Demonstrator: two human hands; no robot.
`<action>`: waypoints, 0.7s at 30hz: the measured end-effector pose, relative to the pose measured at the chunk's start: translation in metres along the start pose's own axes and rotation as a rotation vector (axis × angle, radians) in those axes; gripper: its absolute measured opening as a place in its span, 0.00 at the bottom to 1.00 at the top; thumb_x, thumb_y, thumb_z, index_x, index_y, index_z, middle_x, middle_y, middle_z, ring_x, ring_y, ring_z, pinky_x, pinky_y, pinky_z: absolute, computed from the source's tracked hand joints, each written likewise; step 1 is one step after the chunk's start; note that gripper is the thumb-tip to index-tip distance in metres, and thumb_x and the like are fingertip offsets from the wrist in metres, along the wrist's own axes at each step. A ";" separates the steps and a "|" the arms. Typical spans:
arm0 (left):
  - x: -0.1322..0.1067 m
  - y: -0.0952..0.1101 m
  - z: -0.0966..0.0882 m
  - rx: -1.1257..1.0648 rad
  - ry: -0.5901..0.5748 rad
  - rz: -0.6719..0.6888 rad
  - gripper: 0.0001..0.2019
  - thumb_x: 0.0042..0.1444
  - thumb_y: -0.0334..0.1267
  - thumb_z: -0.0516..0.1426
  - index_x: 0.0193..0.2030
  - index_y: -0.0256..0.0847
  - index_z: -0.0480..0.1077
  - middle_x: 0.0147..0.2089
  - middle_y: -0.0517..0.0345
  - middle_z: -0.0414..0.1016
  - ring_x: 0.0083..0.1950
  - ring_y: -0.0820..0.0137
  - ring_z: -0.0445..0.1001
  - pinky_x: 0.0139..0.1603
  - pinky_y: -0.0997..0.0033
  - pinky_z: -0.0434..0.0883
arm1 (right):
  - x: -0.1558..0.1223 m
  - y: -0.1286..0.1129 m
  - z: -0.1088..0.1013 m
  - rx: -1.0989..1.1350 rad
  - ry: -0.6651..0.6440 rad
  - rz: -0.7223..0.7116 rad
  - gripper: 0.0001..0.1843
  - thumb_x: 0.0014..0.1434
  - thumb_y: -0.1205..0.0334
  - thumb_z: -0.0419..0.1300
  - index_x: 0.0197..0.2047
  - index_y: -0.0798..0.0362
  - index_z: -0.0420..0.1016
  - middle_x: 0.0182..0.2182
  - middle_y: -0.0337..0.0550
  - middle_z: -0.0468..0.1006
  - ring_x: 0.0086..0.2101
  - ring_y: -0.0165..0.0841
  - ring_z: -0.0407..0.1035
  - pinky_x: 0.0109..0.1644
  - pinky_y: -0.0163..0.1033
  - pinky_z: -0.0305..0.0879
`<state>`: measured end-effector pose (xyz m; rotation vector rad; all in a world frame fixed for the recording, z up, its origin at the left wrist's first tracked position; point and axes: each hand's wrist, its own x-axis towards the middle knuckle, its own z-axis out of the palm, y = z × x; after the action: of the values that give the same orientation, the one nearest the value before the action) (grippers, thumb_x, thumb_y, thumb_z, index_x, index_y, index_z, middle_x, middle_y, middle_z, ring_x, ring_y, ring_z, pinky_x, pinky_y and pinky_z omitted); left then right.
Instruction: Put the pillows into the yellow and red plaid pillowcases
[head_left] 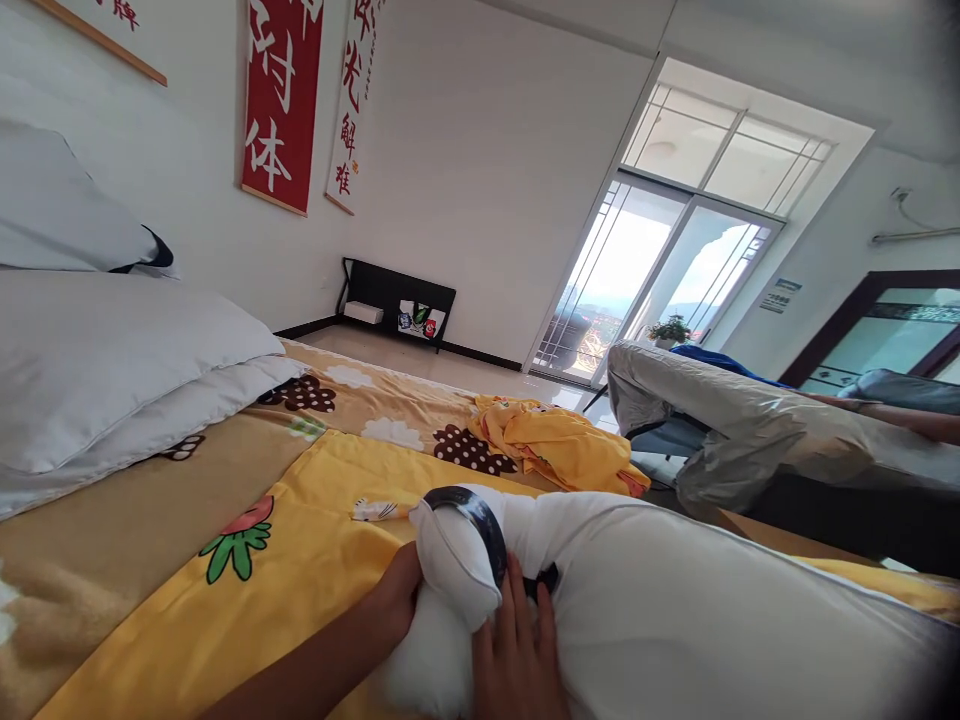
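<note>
A plump white pillow [675, 590] lies across the front of the bed, its left end bunched up. Around that end runs a black strap [480, 520], and a short black piece [546, 580] of it shows by my right fingers. My left hand [405, 580] grips the bunched end from the left, its fingertips hidden behind the white cloth. Stretched out flat, the fingers of my right hand [517, 645] press on the pillow beside the strap. Beneath is a yellow cloth [322, 540] printed with fruit.
White pillows [142, 350] are stacked on the left of the patterned bedspread [97, 560]. A crumpled yellow cloth [562, 440] lies at the bed's far edge. Beyond stand a plastic-covered piece of furniture [750, 410] and a low black shelf [397, 290]. Another person's arm [900, 415] shows at right.
</note>
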<state>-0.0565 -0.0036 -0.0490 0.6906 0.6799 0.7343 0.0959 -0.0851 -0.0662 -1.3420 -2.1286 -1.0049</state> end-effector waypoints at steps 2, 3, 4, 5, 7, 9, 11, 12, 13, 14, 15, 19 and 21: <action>-0.017 0.012 0.004 -0.112 -0.028 -0.117 0.19 0.55 0.45 0.52 0.47 0.35 0.72 0.40 0.47 0.78 0.47 0.56 0.76 0.47 0.61 0.73 | 0.006 0.009 -0.005 -0.001 0.058 -0.025 0.13 0.52 0.70 0.57 0.42 0.55 0.72 0.47 0.59 0.77 0.55 0.52 0.66 0.61 0.63 0.54; -0.024 0.019 0.005 -0.109 -0.037 -0.129 0.19 0.54 0.44 0.52 0.47 0.36 0.72 0.41 0.48 0.78 0.46 0.58 0.76 0.45 0.63 0.73 | 0.011 0.017 -0.008 0.019 0.084 -0.038 0.16 0.49 0.72 0.54 0.43 0.55 0.71 0.43 0.57 0.79 0.51 0.49 0.69 0.60 0.61 0.57; -0.031 0.025 0.005 -0.077 -0.050 -0.111 0.19 0.53 0.45 0.52 0.48 0.37 0.71 0.42 0.49 0.77 0.45 0.60 0.76 0.43 0.65 0.74 | 0.018 0.027 -0.011 0.052 0.104 -0.030 0.19 0.47 0.74 0.52 0.43 0.55 0.70 0.40 0.54 0.79 0.47 0.46 0.72 0.59 0.58 0.61; -0.035 0.031 0.004 -0.023 -0.071 -0.075 0.20 0.54 0.46 0.52 0.49 0.38 0.71 0.43 0.49 0.77 0.45 0.60 0.75 0.40 0.65 0.74 | 0.026 0.040 -0.015 0.097 0.113 0.001 0.20 0.45 0.74 0.50 0.43 0.55 0.69 0.37 0.52 0.79 0.44 0.44 0.73 0.56 0.55 0.65; -0.037 0.035 -0.004 0.139 -0.110 0.018 0.24 0.56 0.52 0.50 0.54 0.40 0.67 0.44 0.49 0.75 0.44 0.59 0.75 0.37 0.62 0.74 | 0.044 0.071 -0.022 0.210 0.058 0.120 0.19 0.45 0.72 0.49 0.41 0.53 0.69 0.33 0.50 0.79 0.40 0.42 0.74 0.47 0.50 0.70; -0.029 0.031 -0.018 0.432 -0.131 0.143 0.27 0.57 0.56 0.49 0.56 0.41 0.66 0.45 0.47 0.74 0.46 0.56 0.74 0.42 0.55 0.74 | 0.063 0.105 -0.027 0.327 -0.104 0.228 0.14 0.45 0.68 0.50 0.37 0.51 0.69 0.32 0.49 0.80 0.38 0.43 0.75 0.39 0.45 0.72; -0.017 0.019 -0.035 0.888 -0.078 0.318 0.26 0.54 0.53 0.54 0.55 0.40 0.67 0.54 0.42 0.72 0.57 0.52 0.69 0.57 0.48 0.66 | 0.078 0.137 -0.030 0.422 -0.291 0.275 0.12 0.44 0.62 0.52 0.34 0.50 0.70 0.32 0.48 0.80 0.37 0.45 0.75 0.36 0.45 0.71; -0.010 0.012 -0.044 1.132 -0.041 0.396 0.26 0.52 0.50 0.57 0.55 0.38 0.68 0.60 0.40 0.67 0.63 0.50 0.63 0.64 0.46 0.59 | 0.084 0.151 -0.031 0.457 -0.352 0.282 0.13 0.44 0.60 0.52 0.34 0.50 0.71 0.32 0.48 0.81 0.37 0.46 0.75 0.38 0.45 0.71; -0.004 0.005 -0.052 1.340 -0.013 0.452 0.26 0.51 0.46 0.59 0.56 0.38 0.68 0.65 0.39 0.62 0.67 0.49 0.57 0.68 0.46 0.52 | 0.089 0.163 -0.032 0.487 -0.380 0.281 0.14 0.44 0.58 0.53 0.35 0.50 0.72 0.33 0.49 0.81 0.38 0.46 0.75 0.39 0.46 0.70; 0.000 -0.002 -0.058 1.488 0.011 0.480 0.27 0.51 0.44 0.59 0.58 0.38 0.66 0.68 0.39 0.58 0.69 0.49 0.53 0.69 0.45 0.48 | 0.094 0.174 -0.032 0.511 -0.384 0.280 0.15 0.45 0.56 0.53 0.35 0.51 0.73 0.34 0.50 0.81 0.38 0.47 0.75 0.41 0.46 0.70; 0.003 -0.006 -0.063 1.573 0.031 0.485 0.27 0.53 0.44 0.58 0.60 0.38 0.65 0.68 0.40 0.59 0.69 0.49 0.54 0.69 0.45 0.48 | 0.099 0.182 -0.034 0.528 -0.372 0.279 0.15 0.47 0.55 0.53 0.35 0.51 0.74 0.35 0.52 0.81 0.39 0.47 0.75 0.42 0.46 0.69; 0.001 -0.012 -0.070 1.640 0.037 0.521 0.18 0.57 0.42 0.56 0.53 0.41 0.70 0.55 0.47 0.71 0.57 0.58 0.67 0.62 0.55 0.60 | 0.129 0.198 -0.045 0.456 -0.353 0.261 0.13 0.50 0.57 0.52 0.32 0.51 0.75 0.36 0.54 0.81 0.38 0.45 0.75 0.42 0.46 0.67; -0.002 -0.009 -0.070 1.637 0.034 0.530 0.15 0.56 0.39 0.56 0.50 0.41 0.71 0.52 0.49 0.71 0.54 0.59 0.68 0.60 0.58 0.63 | 0.147 0.191 -0.046 0.390 -0.408 0.228 0.12 0.51 0.61 0.51 0.32 0.52 0.75 0.38 0.54 0.81 0.39 0.42 0.75 0.42 0.44 0.65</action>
<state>-0.1069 0.0118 -0.0963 2.4195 1.0904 0.5293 0.2017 0.0174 0.1297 -1.6339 -2.2281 -0.2174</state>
